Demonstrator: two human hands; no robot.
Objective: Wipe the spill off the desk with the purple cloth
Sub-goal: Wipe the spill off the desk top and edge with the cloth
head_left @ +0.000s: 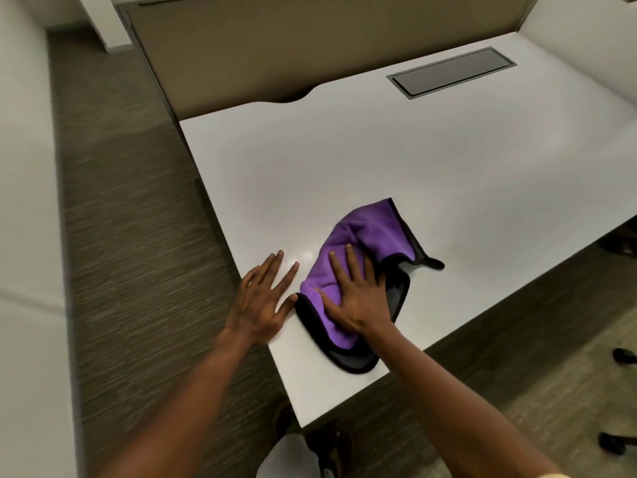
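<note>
Cloth: purple cloth (362, 267) with black edging lies crumpled on the near-left part of the white desk (396, 160), close to the left edge and near corner; its grey underside shows at the near fold and at the right side.
Spill: no clear puddle visible; a faint glossy patch with small bright glints sits just left of the cloth, between the two hands. Cannot tell whether that is liquid or reflected light.
Progress: wiping looks under way, judged from the palm pressed on the cloth. Most of the desktop reads dry and uniform. What remains, if anything, is likely the shiny patch beside the cloth.
Right hand: right hand (358, 298) lies flat on top of the cloth, fingers (353, 262) spread and extended, pressing down, not bunching or gripping the fabric.
Left hand: left hand (260, 301) rests palm-down on bare desk at the left edge, fingers splayed, holding nothing; thumb tip is just beside the cloth's black hem, contact unclear.
Beyond: dark cable tray (451, 72) set in the desk's far side, well apart from the cloth; brown partition panel (275, 46) behind.
</note>
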